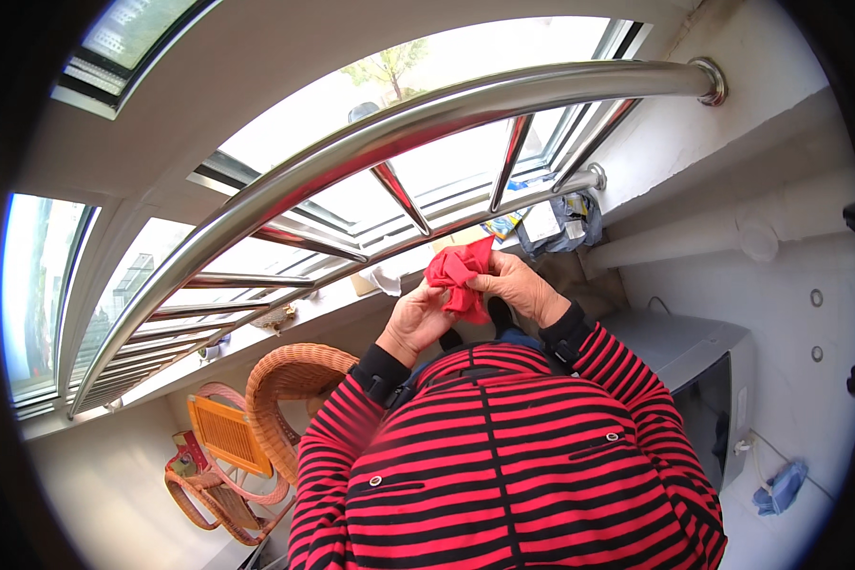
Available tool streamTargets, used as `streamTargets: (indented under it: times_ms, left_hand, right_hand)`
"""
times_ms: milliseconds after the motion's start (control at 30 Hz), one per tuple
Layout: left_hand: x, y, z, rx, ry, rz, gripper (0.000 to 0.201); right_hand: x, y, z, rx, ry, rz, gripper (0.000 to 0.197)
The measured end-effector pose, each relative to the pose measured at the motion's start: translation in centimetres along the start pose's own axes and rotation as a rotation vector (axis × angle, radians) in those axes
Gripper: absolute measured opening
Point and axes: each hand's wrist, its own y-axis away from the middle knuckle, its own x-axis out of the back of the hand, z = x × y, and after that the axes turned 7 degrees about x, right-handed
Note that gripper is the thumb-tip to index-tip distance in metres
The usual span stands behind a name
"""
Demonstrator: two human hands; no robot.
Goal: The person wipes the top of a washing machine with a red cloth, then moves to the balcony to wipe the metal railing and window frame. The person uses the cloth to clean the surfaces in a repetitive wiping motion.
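Note:
A crumpled red cloth (pixel 461 271) is bunched up between my two hands, in front of my striped jacket. My left hand (pixel 416 323) grips its lower left side, with the fingertips partly hidden by the folds. On the other side, my right hand (pixel 522 288) pinches the cloth between thumb and fingers. One corner of the fabric sticks up toward the window railing. Just past the cloth, a steel railing (pixel 430 98) with upright bars runs in front of the windows.
Dark plastic bags (pixel 565 226) lie by the sill at the right end of the railing. Wicker chairs (pixel 290 375) stand to the left, one near an orange slatted panel (pixel 226 435). A grey box-shaped appliance (pixel 674 342) is at my right, and a pipe (pixel 722 242) runs along the wall.

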Motion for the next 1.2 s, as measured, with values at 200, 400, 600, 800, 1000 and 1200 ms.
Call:
streamTargets:
  times_ms: [200,400,600,800,1000,1200]
  left_hand:
    - [-2.9,-0.3,-0.7,-0.041,-0.091,0.225,0.065]
    - [-2.5,-1.8,-1.0,-0.110,-0.412,0.472,0.048]
    - [0.2,-1.1,-1.0,-0.167,-0.259,0.393,0.025]
    - [1.2,-0.9,-0.5,-0.217,-0.179,0.220,0.029]
    - [-1.4,-0.7,-0.6,-0.090,-0.092,0.438,0.045]
    - [-3.2,-0.3,-0.6,-0.068,-0.423,0.463,0.075]
  right_hand:
    - [1.1,0.4,0.6,-0.102,-0.040,0.073,0.036]
    - [1.7,0.8,1.0,-0.141,0.057,0.010,0.031]
    - [2.6,1.4,1.2,-0.158,-0.209,0.115,0.027]
    - [2.4,1.2,1.5,-0.146,-0.258,0.149,0.029]
    - [1.9,1.0,2.5,-0.069,-0.154,0.141,0.030]
    - [1.4,0.8,2.6,-0.113,-0.113,0.185,0.028]
